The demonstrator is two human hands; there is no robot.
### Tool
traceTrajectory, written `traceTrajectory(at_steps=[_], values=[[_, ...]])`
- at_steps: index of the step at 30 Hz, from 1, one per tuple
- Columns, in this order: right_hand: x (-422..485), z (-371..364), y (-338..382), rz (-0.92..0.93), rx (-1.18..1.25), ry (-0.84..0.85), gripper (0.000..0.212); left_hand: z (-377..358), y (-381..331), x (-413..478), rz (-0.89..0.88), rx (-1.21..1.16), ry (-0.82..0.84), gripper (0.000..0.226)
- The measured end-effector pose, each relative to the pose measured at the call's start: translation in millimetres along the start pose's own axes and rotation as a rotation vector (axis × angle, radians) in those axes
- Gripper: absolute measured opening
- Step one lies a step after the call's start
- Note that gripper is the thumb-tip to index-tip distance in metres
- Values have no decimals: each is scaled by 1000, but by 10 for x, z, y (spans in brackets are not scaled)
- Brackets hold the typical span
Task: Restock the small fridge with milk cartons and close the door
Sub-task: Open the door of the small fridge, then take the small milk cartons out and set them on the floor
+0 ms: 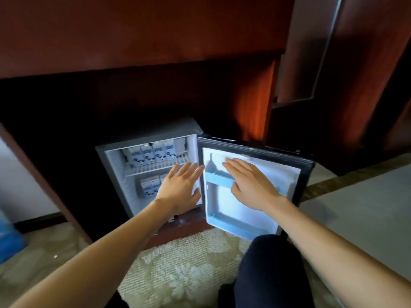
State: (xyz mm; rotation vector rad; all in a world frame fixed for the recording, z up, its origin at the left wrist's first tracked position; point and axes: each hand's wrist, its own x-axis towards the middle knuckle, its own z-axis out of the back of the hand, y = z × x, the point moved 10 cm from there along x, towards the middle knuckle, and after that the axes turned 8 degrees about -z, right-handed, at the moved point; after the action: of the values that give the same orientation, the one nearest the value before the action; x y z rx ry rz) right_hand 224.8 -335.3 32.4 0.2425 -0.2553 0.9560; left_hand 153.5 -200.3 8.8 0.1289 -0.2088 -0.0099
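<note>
A small grey fridge [112,174] stands in a dark wooden cabinet recess with its door [307,174] swung open to the right. Several white milk cartons [149,153] line the wire upper shelf, and a few more cartons [150,185] stand below it. My left hand [180,187] is spread flat in front of the fridge's opening, near its right inner wall. My right hand [251,183] lies flat with straight fingers over the door's inner face, across the pale blue door rail [216,177]. Neither hand holds anything.
Dark red wood panels [155,41] rise above and around the recess. A patterned beige carpet [182,263] covers the floor in front. My dark-trousered knee [271,263] is below the door. A blue object [9,236] sits at the far left and a pale surface [367,207] at the right.
</note>
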Motion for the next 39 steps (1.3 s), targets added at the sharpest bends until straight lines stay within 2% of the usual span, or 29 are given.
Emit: traceTrajectory(at_steps=[8, 11, 14, 21, 27, 30, 33, 36, 39], values=[[552, -590, 1061, 127, 34, 141, 62, -225, 961, -815, 191, 26, 54, 68], [776, -840, 1253, 142, 56, 146, 63, -421, 1302, -957, 294, 36, 80, 65], [999, -1078, 1370, 172, 21, 181, 63, -609, 1609, -963, 303, 9, 109, 62], [1646, -1633, 1440, 154, 34, 207, 62, -994, 2190, -752, 334, -37, 12, 53], [2192, -2233, 1310, 146, 1, 232, 63, -1247, 2679, -341, 365, -21, -51, 59], [2434, -2442, 1193, 123, -3, 232, 59, -1428, 2916, -216, 456, -62, -85, 57], [2651, -2487, 1049, 35, -25, 129, 48, -1601, 3125, -173, 562, -133, -147, 54], [2832, -2502, 935, -60, -35, 52, 43, -1684, 3309, -112, 648, -213, -189, 67], [2951, -2606, 840, -170, 5, 87, 43, -1765, 3409, -52, 709, -309, -230, 84]])
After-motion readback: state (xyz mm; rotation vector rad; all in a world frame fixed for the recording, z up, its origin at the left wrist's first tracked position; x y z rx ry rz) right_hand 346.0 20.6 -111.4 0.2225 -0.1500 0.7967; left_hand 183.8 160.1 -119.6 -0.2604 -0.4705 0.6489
